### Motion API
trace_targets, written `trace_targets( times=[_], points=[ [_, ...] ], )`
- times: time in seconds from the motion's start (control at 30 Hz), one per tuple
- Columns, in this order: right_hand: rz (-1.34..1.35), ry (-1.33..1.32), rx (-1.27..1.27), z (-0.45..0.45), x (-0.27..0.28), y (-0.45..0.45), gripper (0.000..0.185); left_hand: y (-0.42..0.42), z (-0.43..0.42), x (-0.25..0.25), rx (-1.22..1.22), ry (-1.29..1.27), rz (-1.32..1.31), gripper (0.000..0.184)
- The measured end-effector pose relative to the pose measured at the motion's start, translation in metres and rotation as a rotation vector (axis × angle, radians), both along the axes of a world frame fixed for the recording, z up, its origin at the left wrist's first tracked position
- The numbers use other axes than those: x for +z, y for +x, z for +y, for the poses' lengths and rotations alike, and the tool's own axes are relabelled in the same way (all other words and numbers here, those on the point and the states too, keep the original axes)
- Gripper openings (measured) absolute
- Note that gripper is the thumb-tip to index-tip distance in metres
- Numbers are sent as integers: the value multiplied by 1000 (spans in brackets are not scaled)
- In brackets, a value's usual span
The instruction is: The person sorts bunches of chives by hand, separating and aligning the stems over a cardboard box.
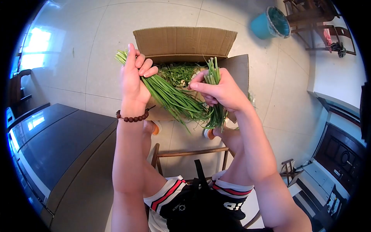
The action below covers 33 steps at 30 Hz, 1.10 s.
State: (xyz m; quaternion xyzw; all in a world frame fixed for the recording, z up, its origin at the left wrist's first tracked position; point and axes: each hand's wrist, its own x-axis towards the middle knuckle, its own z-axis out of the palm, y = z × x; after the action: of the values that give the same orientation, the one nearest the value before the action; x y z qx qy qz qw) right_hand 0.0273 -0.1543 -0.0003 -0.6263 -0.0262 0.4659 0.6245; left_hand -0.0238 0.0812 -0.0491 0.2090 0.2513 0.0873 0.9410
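Observation:
My left hand (138,73) is closed around a bunch of long green chives (174,96). Their pale cut ends poke out at the upper left, and the leaves slant down to the right. In my right hand (216,89) is a second bunch of chives (213,71), held nearly upright with its stem ends on top and its leaves hanging below the fist. The leaf tips of both bunches meet below my right hand. Beneath the hands stands an open cardboard box (185,40), with loose chives and trimmings (179,73) inside it.
A light blue bucket (261,27) with a plastic liner stands at the upper right beside a wooden chair (313,15). A dark glossy cabinet (58,143) is at the left. Between my legs shows a wooden bar (189,153). Pale floor tiles (116,23) surround the box.

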Motion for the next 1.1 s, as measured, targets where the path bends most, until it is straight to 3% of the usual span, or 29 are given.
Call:
trace_targets(
  times=[0.2, 0.3, 0.37, 0.57, 0.9, 1.1],
  points=[
    [40, 19, -41, -5, -4, 3, 15, -1, 6, 2, 19, -47, -4, 28],
    [10, 39, -47, -10, -5, 5, 14, -2, -5, 15, -88, 101, 11, 27],
    [-20, -34, -35, -6, -7, 4, 14, -5, -28, 29, -273, 527, 156, 26],
    [-121, -71, -34, 2, -10, -2, 15, -6, -70, 34, -523, 725, 75, 16],
    [-235, -172, 37, 8, -8, -3, 19, -7, -71, 29, -460, 709, 25, 17],
    [-199, -221, 39, 7, -16, -1, 19, -5, -61, 26, -319, 622, 150, 16]
  ],
)
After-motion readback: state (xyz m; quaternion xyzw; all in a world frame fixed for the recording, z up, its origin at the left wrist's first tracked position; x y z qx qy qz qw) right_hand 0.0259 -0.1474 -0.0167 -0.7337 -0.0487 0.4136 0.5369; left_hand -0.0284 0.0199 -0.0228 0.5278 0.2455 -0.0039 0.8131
